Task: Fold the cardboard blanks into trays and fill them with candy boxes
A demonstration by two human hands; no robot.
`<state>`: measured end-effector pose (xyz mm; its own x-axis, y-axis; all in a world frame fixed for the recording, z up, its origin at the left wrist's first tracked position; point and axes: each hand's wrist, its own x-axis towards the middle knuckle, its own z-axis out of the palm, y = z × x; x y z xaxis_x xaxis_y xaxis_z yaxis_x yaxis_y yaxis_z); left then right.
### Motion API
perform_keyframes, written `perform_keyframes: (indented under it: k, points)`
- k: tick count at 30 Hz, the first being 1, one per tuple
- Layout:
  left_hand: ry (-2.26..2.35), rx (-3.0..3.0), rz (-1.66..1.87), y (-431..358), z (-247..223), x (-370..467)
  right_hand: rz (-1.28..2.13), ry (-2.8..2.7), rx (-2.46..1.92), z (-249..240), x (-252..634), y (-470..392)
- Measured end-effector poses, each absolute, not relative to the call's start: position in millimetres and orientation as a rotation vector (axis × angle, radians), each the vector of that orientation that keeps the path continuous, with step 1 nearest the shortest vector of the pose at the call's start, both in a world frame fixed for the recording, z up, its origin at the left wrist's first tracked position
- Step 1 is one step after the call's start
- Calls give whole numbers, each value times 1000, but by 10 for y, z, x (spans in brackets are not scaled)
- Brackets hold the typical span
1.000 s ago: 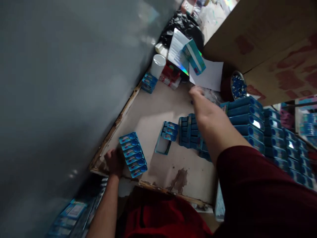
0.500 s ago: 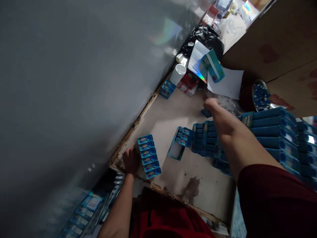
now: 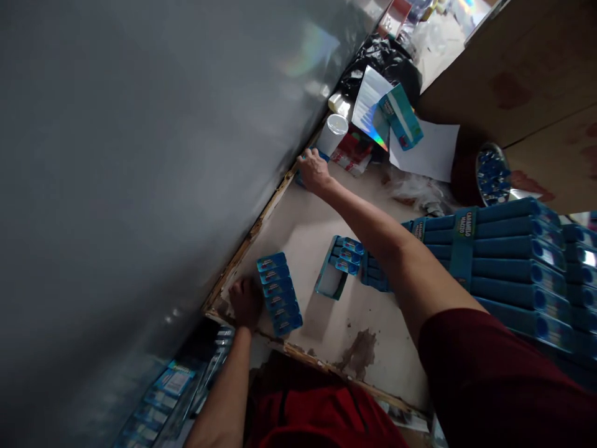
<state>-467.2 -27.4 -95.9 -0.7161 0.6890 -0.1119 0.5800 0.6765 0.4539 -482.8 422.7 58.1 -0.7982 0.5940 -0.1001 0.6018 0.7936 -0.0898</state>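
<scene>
My right hand (image 3: 313, 169) reaches to the wall side of the table. Its fingers are curled over small blue packs (image 3: 321, 155), which it mostly hides, beside a white lidded cup (image 3: 334, 132). My left hand (image 3: 245, 303) rests in shadow at the near left corner. It is right beside a row of several blue packs (image 3: 280, 294); its fingers are too dark to read. Between my arms lies an open blue box (image 3: 330, 283) with a few small blue packs (image 3: 351, 255) at its far end.
Tall stacks of blue cartons (image 3: 504, 267) fill the right side, partly behind my right arm. A bowl of blue-wrapped pieces (image 3: 493, 174) stands by the cardboard (image 3: 522, 99). Papers (image 3: 426, 152), a blue carton (image 3: 402, 118) and a black bag (image 3: 385, 65) lie at the back. A grey wall (image 3: 140, 155) borders the left.
My right hand has swung left from near the carton stacks to the small packs by the cup. The row beside my left hand looks slightly tipped. My left hand has barely moved.
</scene>
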Motion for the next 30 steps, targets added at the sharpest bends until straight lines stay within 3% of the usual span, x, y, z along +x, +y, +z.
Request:
perform_keyframes:
  k: [4,9,15,30]
  points:
    - [2617,1020,582,-278,-977,-4676,-39,2891,1187,553,-4674,4349]
    - [2640,1003,581,-273,-980,-4678,-62,2861,1065,293,-4527,4356]
    - [2636,973,588,-248,-945,-4685,-68,2819,1294,65,-4557,4262]
    - [2577,885,610,-289,-981,-4664,-180,2653,1653,48,-4625,4276]
